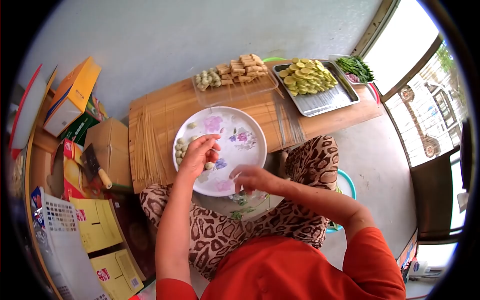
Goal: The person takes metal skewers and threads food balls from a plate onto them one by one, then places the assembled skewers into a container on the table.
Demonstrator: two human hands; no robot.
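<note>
A round white plate [252,130] with a flower pattern rests on the wooden table's near edge. Small pale-green balls [181,148] are grouped along its left side. Over these, my left hand [199,152] is closed with fingers curled and bent; I cannot tell what is in it. One ball [208,165] shows just below its fingers. My right hand [252,178], smeared by motion, is above the plate's lower right rim, apart from the left. Thin bamboo skewers [146,145] lie in a bundle left of the plate.
Behind the plate, a clear plastic tray [240,95] holds skewered rolls and balls. A metal tray [327,104] of green-yellow slices and a container of leafy greens [355,67] stand right. At left are cardboard boxes [107,150], a cleaver [95,165] and a white basket [65,240].
</note>
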